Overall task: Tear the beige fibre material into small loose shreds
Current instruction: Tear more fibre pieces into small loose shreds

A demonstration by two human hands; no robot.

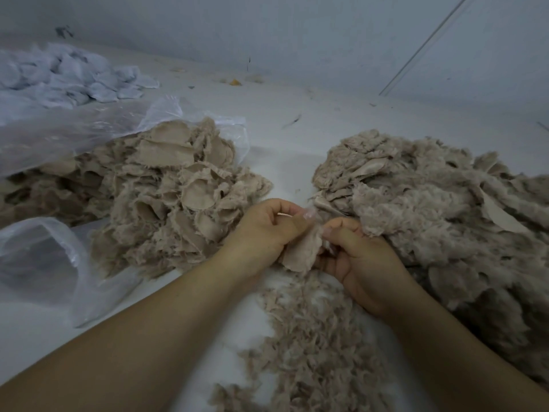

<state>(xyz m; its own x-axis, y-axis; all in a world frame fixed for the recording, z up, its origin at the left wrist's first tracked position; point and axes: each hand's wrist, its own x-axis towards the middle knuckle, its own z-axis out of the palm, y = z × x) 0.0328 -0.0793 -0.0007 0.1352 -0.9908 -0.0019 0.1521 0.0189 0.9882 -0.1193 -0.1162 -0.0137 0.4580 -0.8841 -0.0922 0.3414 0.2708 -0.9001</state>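
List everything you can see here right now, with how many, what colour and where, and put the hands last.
beige piece: one, beige, pinched between both hands at centre
pile of round beige pieces: one, beige, left of the hands, partly on a plastic bag
fluffy beige pile: one, beige, right of the hands
loose shreds: one scatter, beige, on the surface below the hands
clear plastic bags: at least two, see-through, far left
pale pile: one, bluish white, far upper left
work surface: one, white, under everything
wall: one, pale grey, behind
orange scrap: one, orange, by the wall
left hand: one, grips the piece
right hand: one, grips the piece
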